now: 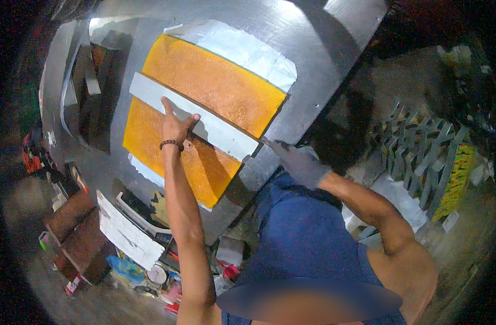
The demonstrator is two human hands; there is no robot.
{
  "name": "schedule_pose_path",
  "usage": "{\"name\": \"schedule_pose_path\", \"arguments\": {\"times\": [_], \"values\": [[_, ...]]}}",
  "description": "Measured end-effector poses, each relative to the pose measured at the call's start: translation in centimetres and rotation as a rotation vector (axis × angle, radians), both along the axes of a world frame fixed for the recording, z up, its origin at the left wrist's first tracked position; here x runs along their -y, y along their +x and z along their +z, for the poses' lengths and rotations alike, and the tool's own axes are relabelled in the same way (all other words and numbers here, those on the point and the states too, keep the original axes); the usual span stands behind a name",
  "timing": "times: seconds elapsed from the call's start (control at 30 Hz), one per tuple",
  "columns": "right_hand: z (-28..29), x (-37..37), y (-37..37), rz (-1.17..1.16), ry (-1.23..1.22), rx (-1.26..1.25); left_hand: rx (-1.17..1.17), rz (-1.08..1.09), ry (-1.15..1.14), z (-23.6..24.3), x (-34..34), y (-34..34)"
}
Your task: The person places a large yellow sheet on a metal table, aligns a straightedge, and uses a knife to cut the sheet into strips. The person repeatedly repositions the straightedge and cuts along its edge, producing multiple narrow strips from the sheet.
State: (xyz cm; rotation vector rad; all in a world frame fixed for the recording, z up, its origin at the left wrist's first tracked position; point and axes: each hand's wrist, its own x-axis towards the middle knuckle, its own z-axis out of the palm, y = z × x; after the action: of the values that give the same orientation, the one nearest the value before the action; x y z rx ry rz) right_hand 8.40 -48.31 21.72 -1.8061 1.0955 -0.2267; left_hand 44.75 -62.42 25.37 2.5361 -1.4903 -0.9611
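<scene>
A yellow-orange sheet (221, 78) lies on the grey metal surface (318, 100), with pale wrinkled sheeting (237, 49) showing past its edges. Across the sheet's middle runs a flat, light-grey straight strip (229, 135). My bare left hand (175, 127), a beaded bracelet at its wrist, rests on the strip with index finger and thumb spread; its other fingers are partly hidden. At the strip's right end is my right hand (303, 163), in a grey glove. Its fingers are closed, with a thin pointed tip toward the sheet's edge; what it grips is too small to name.
A rectangular opening (91, 92) cuts into the metal surface on the left. Lower left are a white board (129, 230), a brown box-like piece (88, 238) and small clutter. On the right floor stand a grey metal lattice (413, 154) and a yellow patterned panel (456, 181).
</scene>
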Motion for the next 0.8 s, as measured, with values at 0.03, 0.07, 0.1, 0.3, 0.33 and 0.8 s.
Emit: {"name": "schedule_pose_path", "arguments": {"times": [0.03,0.07,0.1,0.3,0.33,0.8], "values": [[-0.1,-0.9,-1.2,0.009,0.080,-0.071,0.010,0.011,0.010,0.2,0.2,-0.1],[0.4,-2.1,-2.8,0.012,0.107,-0.078,0.053,-0.024,0.000,0.3,0.2,-0.2],[1.3,-3.2,-4.5,0.037,0.188,-0.176,0.108,-0.052,-0.007,0.4,0.2,-0.3],[7.3,-8.0,-11.9,-0.097,0.260,-0.236,-0.048,0.014,-0.016,-0.3,-0.1,0.2],[7.6,-8.0,-11.8,-0.144,0.124,-0.182,-0.042,-0.008,-0.034,-0.6,0.0,0.3],[2.3,6.6,7.1,-0.354,0.475,0.123,0.199,0.235,-0.056,-0.6,0.8,-3.9]]}}
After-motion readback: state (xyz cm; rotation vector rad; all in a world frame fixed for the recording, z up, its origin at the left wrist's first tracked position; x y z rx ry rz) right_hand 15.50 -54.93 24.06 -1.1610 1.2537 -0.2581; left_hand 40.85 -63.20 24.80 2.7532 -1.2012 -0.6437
